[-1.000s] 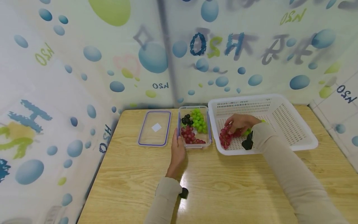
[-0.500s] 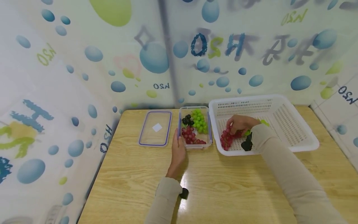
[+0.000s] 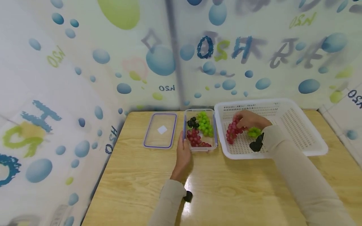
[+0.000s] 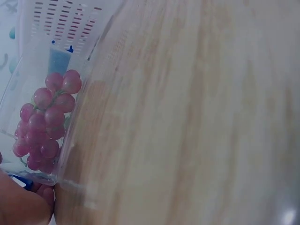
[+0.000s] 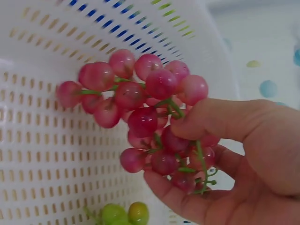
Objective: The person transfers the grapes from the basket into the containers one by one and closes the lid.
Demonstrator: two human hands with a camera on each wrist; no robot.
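Observation:
In the white basket (image 3: pixel 297 122), my right hand (image 3: pixel 249 121) pinches a bunch of red grapes (image 3: pixel 232 131) between thumb and fingers. The right wrist view shows the bunch (image 5: pixel 140 108) close up, with green stems near the thumb. A bunch of green grapes (image 3: pixel 254 131) lies beside it in the basket. My left hand (image 3: pixel 183 153) rests against the left side of a clear lunch box (image 3: pixel 215 125), its visible fingers fairly straight. Inside the box are red grapes (image 3: pixel 195 138), green grapes (image 3: pixel 205 124) and a small dark bunch (image 3: pixel 193 123).
A clear lid (image 3: pixel 154 138) with a blue seal and a white label lies left of the box on the wooden table (image 3: pixel 226 188). A patterned wall (image 3: pixel 192 75) stands right behind. The basket's raised rim adjoins the box.
My right hand has shifted slightly up with the red grapes, and more of the green bunch in the basket now shows. The left hand stays at the box. The head view has shifted slightly.

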